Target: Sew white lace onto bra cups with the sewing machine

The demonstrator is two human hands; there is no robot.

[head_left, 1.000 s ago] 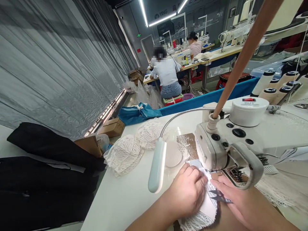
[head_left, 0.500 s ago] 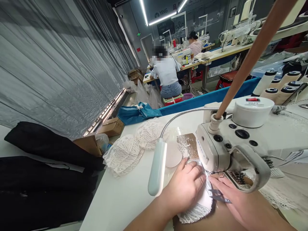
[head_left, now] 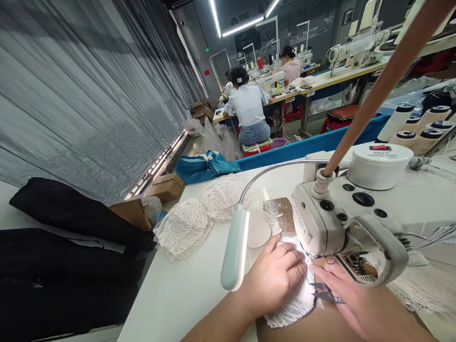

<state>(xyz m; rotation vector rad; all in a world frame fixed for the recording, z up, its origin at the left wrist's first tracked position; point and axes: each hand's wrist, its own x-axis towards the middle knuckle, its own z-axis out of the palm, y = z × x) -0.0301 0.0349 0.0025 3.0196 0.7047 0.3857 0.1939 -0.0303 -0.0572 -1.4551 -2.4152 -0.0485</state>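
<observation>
My left hand (head_left: 276,273) lies over a white lace piece (head_left: 294,308), its fingers bent and pressing the fabric beside the sewing machine head (head_left: 320,218). On the right, my right hand (head_left: 342,285) is closed around small metal snips (head_left: 326,293), whose open blades point left over the fabric edge. Its fingertips touch the lace near the needle area, which the machine head hides. A rounded pale pad (head_left: 258,229) lies beyond my left hand, behind the green-and-white lamp (head_left: 235,251).
Two stacks of white lace (head_left: 183,228) lie on the white table (head_left: 167,289). Thread cones (head_left: 399,121) stand at the right. A brown pole (head_left: 381,80) rises above the machine. Black fabric (head_left: 71,275) is at left. A person in a white shirt (head_left: 247,104) sits farther back.
The view has shifted slightly, so the machine appears a little farther right. Both hands keep nearly the same places on the lace, and its lower end sits slightly higher.
</observation>
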